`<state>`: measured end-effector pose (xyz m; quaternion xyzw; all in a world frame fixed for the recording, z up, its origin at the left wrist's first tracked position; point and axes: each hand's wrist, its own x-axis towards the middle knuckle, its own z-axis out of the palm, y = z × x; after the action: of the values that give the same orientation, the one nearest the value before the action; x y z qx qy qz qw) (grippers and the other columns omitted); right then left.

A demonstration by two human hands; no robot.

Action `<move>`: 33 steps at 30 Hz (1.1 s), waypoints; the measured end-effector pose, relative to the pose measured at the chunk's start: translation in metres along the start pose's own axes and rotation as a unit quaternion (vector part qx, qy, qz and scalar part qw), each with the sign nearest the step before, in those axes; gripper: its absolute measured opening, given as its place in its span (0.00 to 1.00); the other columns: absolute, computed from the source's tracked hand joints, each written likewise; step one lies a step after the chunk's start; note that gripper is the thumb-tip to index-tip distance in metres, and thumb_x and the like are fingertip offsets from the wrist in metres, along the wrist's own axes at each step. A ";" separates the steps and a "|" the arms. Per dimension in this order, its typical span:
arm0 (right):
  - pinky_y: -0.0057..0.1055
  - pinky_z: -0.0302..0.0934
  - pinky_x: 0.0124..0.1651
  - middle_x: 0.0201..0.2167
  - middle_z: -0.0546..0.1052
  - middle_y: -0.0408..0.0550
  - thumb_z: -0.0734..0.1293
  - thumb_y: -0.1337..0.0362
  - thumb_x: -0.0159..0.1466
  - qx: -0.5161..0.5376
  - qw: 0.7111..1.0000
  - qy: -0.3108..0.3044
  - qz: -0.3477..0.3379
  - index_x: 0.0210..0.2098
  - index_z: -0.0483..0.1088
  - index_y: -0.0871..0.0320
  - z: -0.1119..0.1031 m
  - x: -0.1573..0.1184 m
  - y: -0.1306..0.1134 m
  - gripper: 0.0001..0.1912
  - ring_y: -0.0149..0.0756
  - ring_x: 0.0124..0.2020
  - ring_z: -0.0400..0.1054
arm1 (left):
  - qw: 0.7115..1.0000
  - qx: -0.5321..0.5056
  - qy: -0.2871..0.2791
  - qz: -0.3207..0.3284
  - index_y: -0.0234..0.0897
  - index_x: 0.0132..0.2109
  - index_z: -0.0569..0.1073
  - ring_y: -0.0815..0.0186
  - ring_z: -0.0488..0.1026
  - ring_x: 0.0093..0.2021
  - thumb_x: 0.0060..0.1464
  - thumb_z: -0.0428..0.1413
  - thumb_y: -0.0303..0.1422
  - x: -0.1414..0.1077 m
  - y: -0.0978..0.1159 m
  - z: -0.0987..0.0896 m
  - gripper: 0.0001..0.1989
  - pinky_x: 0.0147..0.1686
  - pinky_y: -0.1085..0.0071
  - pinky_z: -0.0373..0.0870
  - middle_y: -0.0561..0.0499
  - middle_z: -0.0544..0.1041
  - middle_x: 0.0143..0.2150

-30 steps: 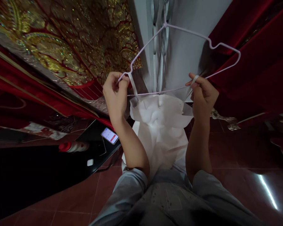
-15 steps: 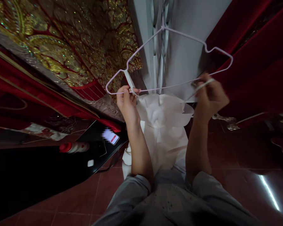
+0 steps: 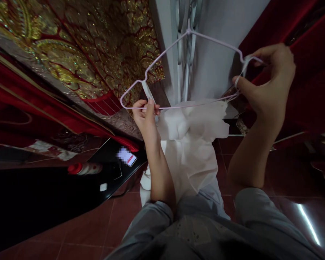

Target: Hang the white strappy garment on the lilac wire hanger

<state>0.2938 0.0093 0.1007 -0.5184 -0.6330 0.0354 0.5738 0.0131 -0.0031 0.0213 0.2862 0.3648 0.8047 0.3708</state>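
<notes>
A thin pale-pink hanger (image 3: 213,39) is held up in front of me, and a white garment (image 3: 189,144) hangs beneath it. My left hand (image 3: 146,117) is closed on the hanger's bottom bar near its left end. Beside those fingers, a white strap (image 3: 146,89) runs up to the left notch. At the other end, my right hand (image 3: 273,83) pinches a second white strap (image 3: 244,68), which now loops over the hanger by the right notch. The thumb presses this strap from below, while the fingertips are partly behind the hanger's right end.
Gold-sequinned red clothing (image 3: 97,47) hangs at left, dark red fabric (image 3: 308,72) at right. Metal bars (image 3: 186,72) stand behind the hanger. On the black table (image 3: 43,202) lie a phone (image 3: 130,158), a red-capped bottle (image 3: 83,168) and a small white case (image 3: 103,187).
My right hand has moved up and to the right, bringing its strap over the hanger's right end. The garment's right side has risen with it. My left hand stays nearly in place.
</notes>
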 end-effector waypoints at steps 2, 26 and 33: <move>0.49 0.59 0.67 0.45 0.78 0.47 0.79 0.82 0.46 -0.056 0.997 -0.017 -0.053 0.43 0.79 0.51 0.000 0.001 -0.002 0.29 0.44 0.51 0.68 | 1.000 0.013 -0.002 0.004 0.44 0.42 0.67 0.68 0.73 0.28 0.54 0.75 0.39 0.001 -0.003 -0.001 0.23 0.32 0.71 0.71 0.59 0.72 0.28; 0.31 0.54 0.31 0.25 0.68 0.29 0.73 0.61 0.67 0.229 0.945 -0.156 0.174 0.62 0.62 0.45 0.100 -0.130 -0.028 0.27 0.29 0.24 0.63 | 0.970 0.155 -0.186 0.005 0.39 0.30 0.78 0.68 0.60 0.25 0.62 0.72 0.45 -0.024 0.036 -0.017 0.19 0.24 0.70 0.54 0.53 0.69 0.25; 0.32 0.59 0.32 0.27 0.69 0.33 0.72 0.58 0.70 0.211 0.946 -0.184 0.166 0.61 0.64 0.45 0.084 -0.126 -0.024 0.23 0.31 0.26 0.64 | 0.996 -0.062 -0.066 0.005 0.47 0.52 0.82 0.74 0.56 0.21 0.76 0.55 0.41 0.040 0.052 -0.037 0.10 0.19 0.70 0.48 0.50 0.84 0.44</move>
<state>0.1899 -0.0431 0.0010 -0.4678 -0.6104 0.3579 0.5296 -0.0559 -0.0087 0.0490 0.3169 0.2872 0.8068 0.4076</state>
